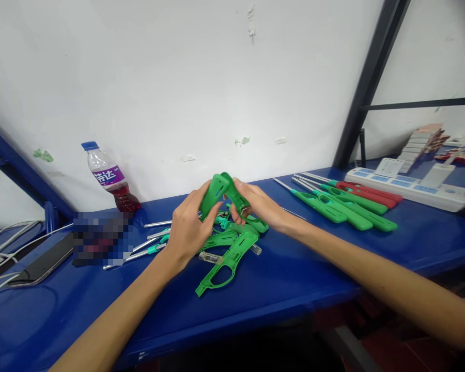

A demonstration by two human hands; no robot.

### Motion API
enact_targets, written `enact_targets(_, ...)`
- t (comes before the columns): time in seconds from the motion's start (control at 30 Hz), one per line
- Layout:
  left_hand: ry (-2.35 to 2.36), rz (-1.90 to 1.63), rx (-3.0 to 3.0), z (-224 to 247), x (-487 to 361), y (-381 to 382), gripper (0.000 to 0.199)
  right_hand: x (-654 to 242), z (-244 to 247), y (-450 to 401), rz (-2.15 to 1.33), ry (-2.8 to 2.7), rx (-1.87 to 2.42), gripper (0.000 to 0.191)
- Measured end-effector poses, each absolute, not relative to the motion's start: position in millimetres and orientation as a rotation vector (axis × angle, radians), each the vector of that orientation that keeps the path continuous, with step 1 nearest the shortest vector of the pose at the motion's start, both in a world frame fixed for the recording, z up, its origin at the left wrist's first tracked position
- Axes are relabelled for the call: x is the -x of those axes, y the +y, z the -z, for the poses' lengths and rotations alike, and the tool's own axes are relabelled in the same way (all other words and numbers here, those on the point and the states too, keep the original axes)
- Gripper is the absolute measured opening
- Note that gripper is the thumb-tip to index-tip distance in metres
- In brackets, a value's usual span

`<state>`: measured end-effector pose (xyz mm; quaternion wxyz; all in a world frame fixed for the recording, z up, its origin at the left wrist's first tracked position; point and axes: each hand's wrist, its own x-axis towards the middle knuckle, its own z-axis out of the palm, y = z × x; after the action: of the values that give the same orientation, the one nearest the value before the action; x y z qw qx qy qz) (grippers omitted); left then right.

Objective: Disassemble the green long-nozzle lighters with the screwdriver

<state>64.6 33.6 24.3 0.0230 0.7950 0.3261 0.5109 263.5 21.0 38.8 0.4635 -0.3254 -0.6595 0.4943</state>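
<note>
My left hand [189, 222] grips a green lighter shell half [214, 194], its smooth outer side with a slot showing. A second green shell half [234, 195], hollow side visible, is in my right hand [258, 204]. The two halves meet or nearly meet at their upper ends and spread apart below. Under my hands lies a heap of lighter parts. It includes an open green shell half with a trigger loop [229, 261], a clear fuel tank [211, 257], and metal lighter tubes [155, 250] with teal fittings to the left.
Several green lighters [344, 212] and red ones [368, 191] lie at the right, before a white power strip [411, 188]. A drink bottle [110, 178] stands against the wall at the left, near a phone [42, 261] and white cables. The blue table's front edge [232, 320] runs below.
</note>
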Motion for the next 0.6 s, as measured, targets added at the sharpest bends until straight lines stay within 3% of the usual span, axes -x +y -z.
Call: enact_targets(0.6, 1.023, -1.449, -2.524, -14, -73, 34, 0.043, -248, -22, 15, -1.013, -1.727, 0.666, 0.041)
